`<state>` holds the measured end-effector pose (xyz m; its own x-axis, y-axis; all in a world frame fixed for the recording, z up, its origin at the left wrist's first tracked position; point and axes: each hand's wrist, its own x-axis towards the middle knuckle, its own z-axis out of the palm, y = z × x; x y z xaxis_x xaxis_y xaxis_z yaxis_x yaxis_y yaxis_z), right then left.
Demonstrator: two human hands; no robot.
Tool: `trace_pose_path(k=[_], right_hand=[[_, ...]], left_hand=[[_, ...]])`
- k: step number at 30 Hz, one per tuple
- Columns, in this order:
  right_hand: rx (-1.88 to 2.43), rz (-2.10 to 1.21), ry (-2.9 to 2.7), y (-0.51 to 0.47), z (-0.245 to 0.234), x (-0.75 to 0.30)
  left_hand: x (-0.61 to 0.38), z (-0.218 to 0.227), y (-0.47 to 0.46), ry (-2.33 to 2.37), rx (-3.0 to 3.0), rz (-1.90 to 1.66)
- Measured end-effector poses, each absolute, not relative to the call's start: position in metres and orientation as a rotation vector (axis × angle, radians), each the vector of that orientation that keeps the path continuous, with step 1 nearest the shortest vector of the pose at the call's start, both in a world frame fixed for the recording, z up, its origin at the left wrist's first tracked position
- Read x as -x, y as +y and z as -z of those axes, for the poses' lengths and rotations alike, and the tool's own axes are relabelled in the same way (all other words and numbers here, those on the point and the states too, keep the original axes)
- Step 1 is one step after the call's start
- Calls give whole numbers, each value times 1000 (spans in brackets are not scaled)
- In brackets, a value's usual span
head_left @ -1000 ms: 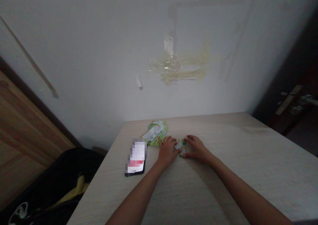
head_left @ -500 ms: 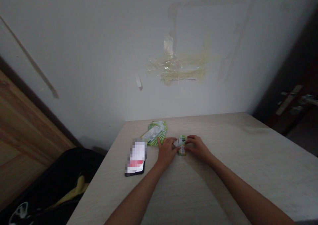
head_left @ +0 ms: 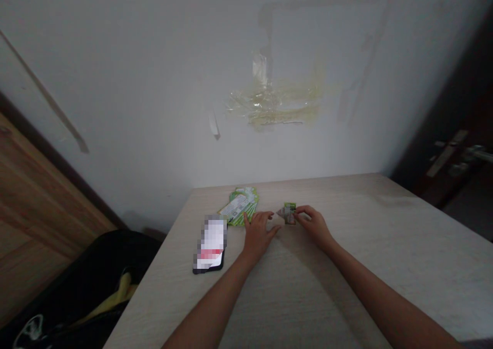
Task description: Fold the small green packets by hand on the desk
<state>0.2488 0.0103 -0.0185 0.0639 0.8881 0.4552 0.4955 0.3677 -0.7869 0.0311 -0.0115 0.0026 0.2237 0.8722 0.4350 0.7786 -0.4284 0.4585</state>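
Between my hands is a small folded piece of printed green-and-grey paper (head_left: 289, 214), with a pointed tip on its left side. My right hand (head_left: 315, 226) pinches its right edge between thumb and fingers. My left hand (head_left: 258, 232) rests on the table just left of the paper, thumb and fingers apart. The paper's tip comes close to those fingertips; whether they touch I cannot tell. Behind my left hand lies a fanned pile of green printed leaflets (head_left: 241, 207).
A phone (head_left: 211, 243) with a blurred-out screen lies left of my left forearm on the pale wooden table (head_left: 277, 297). The wall (head_left: 154, 107) with old tape (head_left: 269, 102) rises behind. A black bag (head_left: 92, 272) sits beside the table's left edge; a dark door (head_left: 470, 169) stands right.
My right hand has shifted the folded paper slightly right and away from me, turning its face. The paper has come away from between my left fingers, which stay in place.
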Motion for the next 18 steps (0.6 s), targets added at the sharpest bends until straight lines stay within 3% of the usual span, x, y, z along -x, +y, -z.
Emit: trace_pose_path(k=[10, 18], right_hand=[[1053, 37, -1916, -4, -3, -248], [1057, -159, -2242, -5, 1, -243]], left_hand=[[-31, -6, -13, 1606, -2273, -1056], [-31, -6, -12, 1591, -2270, -1030]])
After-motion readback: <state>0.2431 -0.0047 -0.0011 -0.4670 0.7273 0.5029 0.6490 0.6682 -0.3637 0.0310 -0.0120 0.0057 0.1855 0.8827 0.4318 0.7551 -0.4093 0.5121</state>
